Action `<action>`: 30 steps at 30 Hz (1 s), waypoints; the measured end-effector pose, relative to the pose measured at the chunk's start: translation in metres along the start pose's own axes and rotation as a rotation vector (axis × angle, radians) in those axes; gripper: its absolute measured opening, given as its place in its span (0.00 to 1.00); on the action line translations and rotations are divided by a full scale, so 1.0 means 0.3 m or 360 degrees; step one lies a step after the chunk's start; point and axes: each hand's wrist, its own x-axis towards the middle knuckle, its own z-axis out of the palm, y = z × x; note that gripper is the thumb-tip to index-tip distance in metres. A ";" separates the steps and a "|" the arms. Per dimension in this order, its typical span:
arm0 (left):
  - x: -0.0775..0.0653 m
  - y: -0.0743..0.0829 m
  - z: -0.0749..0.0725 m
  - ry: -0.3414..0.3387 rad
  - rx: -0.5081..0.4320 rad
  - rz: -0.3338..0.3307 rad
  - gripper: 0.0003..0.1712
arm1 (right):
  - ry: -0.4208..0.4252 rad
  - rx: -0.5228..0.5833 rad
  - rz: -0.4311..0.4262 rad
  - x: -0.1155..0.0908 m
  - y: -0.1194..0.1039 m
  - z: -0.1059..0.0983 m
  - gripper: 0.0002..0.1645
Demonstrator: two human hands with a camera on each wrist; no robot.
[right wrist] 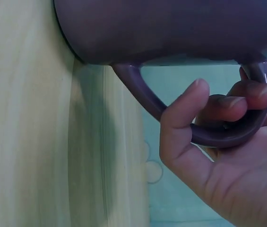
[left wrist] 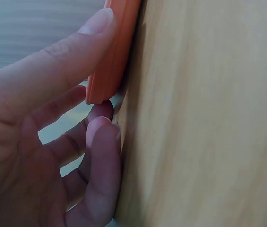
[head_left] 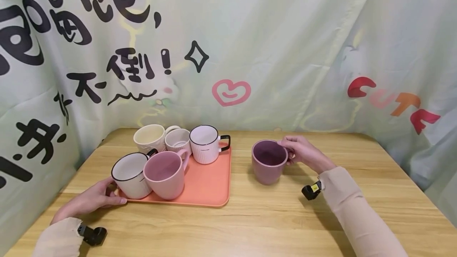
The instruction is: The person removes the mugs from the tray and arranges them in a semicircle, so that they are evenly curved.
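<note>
My right hand [head_left: 303, 152] grips a dark purple mug [head_left: 268, 171] by its handle [right wrist: 147, 99], fingers curled through the loop. The mug is upright, right of the orange-pink tray [head_left: 208, 187]. At the tray's near left corner, my left hand [head_left: 94, 197] holds the edge; its thumb [left wrist: 53, 59] lies along the tray's side and the other fingers bend round the corner. On the tray stand a pink mug [head_left: 168, 181], a black-rimmed white mug [head_left: 130, 185] nearest my left hand, another black-rimmed white mug [head_left: 205, 150], a cream mug [head_left: 146, 142] and a small whitish ribbed cup [head_left: 178, 140].
The wooden table [head_left: 278, 221] reaches back to a pale printed curtain [head_left: 285, 50] with lettering and a pink heart. Each wrist carries a small black camera, the left one [head_left: 93, 235] close over the tabletop. The mugs on the tray stand close together.
</note>
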 end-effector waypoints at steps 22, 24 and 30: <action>0.005 0.008 -0.004 -0.0004 0.0017 -0.0063 0.32 | -0.0415 0.0100 -0.0120 0.016 0.048 -0.021 0.21; 0.005 0.008 -0.005 -0.0006 0.0010 -0.0066 0.33 | -0.0412 0.0104 -0.0152 0.016 0.051 -0.011 0.21; 0.002 0.007 -0.007 -0.0017 -0.0026 -0.0069 0.33 | -0.0347 0.0123 -0.0213 0.013 0.067 0.019 0.20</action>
